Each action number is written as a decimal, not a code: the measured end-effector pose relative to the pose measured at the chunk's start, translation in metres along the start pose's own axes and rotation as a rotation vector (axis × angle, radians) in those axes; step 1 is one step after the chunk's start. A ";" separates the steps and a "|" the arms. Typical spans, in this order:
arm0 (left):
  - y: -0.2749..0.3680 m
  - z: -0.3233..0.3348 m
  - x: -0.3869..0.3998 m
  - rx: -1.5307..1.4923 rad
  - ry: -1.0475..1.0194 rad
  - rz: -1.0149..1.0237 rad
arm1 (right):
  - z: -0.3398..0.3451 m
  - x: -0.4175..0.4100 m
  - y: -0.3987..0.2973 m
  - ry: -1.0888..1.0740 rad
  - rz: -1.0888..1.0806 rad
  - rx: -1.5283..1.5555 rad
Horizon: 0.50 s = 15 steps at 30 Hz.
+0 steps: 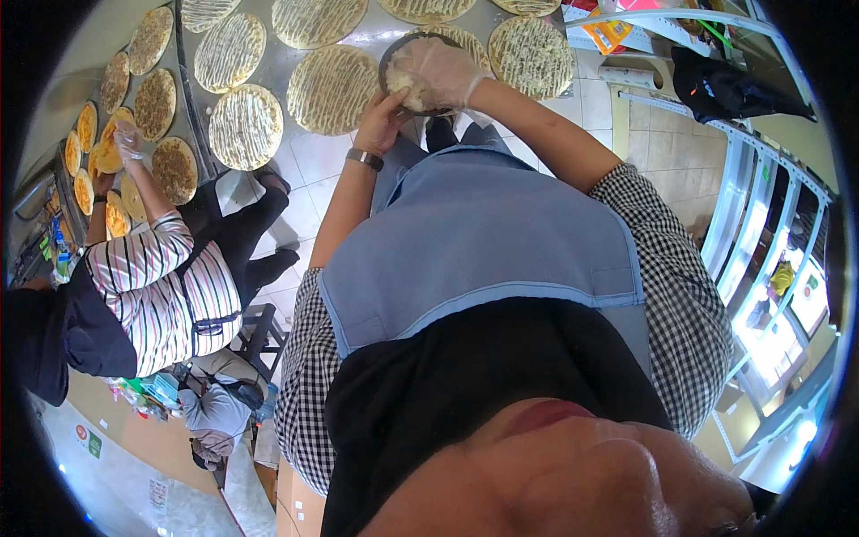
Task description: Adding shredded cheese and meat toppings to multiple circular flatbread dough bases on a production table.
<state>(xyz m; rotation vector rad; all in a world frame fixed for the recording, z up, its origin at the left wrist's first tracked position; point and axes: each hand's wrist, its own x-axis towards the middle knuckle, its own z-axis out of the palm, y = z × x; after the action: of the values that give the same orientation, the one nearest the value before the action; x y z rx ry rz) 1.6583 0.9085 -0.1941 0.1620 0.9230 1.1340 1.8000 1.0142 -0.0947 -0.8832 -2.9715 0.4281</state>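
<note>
My left hand [384, 122] grips the near left rim of a dark round bowl [385, 57], its thumb over the edge. In the bowl lies a pale shredded food [411, 92]. My right hand [439, 64], in a clear plastic glove, reaches into the bowl with its fingers on the shreds; how much it holds cannot be told. The bowl is above the front edge of a metal table, partly over a flatbread striped with pale sauce [460, 43]. To its left lies another striped flatbread [333, 90]; to its right, one [530, 57] bears stripes and pale shreds.
More striped flatbreads [246, 127] cover the metal table [268, 70]. At the left, a co-worker [161, 282] handles orange-topped flatbreads beside brown-topped ones [174, 171]. Farther back is another person [218, 409]. A white metal rack [751, 168] with a dark cloth [735, 84] stands at the right.
</note>
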 end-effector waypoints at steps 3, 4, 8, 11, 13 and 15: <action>0.001 0.000 -0.009 -0.004 0.029 0.067 | 0.018 0.018 0.009 -0.218 -0.090 -0.114; 0.001 -0.002 -0.011 -0.004 0.012 0.075 | 0.023 0.019 0.017 -0.174 -0.106 0.073; 0.011 -0.008 -0.016 0.007 -0.011 0.152 | 0.022 0.022 0.043 -0.023 -0.181 0.647; 0.018 -0.015 -0.020 -0.004 0.016 0.162 | -0.008 0.014 0.052 -0.128 -0.020 0.682; 0.020 -0.025 -0.024 -0.011 0.049 0.185 | -0.015 0.007 0.056 -0.118 0.097 0.683; 0.017 -0.043 -0.029 -0.038 0.091 0.198 | -0.009 -0.002 0.064 -0.127 0.270 0.864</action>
<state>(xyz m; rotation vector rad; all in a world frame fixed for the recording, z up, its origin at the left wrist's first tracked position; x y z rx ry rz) 1.6128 0.8784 -0.1961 0.1747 0.9814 1.3501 1.8367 1.0670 -0.1029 -1.1168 -2.3144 1.6371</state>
